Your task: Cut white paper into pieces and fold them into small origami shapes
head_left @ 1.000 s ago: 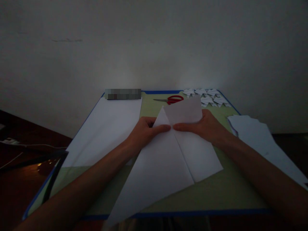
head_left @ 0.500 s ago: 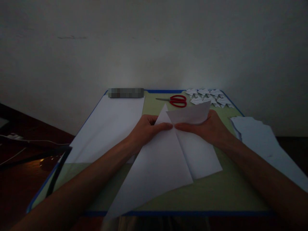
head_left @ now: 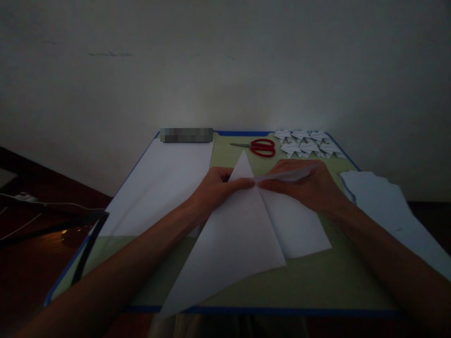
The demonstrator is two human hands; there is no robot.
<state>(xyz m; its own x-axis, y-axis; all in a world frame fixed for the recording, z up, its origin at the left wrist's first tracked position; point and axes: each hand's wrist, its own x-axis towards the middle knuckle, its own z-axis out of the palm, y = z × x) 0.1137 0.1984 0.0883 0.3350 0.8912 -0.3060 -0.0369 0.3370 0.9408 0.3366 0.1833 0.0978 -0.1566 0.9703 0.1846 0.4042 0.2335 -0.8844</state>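
Observation:
A large white sheet of paper (head_left: 229, 234), folded to a point at its top, is held up over the table between my two hands. My left hand (head_left: 221, 188) pinches its left side near the top, thumb in front and pointing right. My right hand (head_left: 299, 185) is closed on the paper's right flap, which is seen almost edge-on between thumb and fingers. The two thumb tips nearly meet at the paper's middle crease. Part of the sheet's right half hangs below my right hand.
Red-handled scissors (head_left: 262, 148) lie at the back of the green table (head_left: 246, 291). Several small folded paper pieces (head_left: 303, 136) sit in rows at the back right. White sheets (head_left: 155, 183) lie on the left, a paper stack (head_left: 384, 202) on the right. A blurred-out dark object (head_left: 186, 135) lies back left.
My right hand has turned its fingers over the upper right flap, tipping it from an upright face to nearly edge-on. My left hand keeps its grip.

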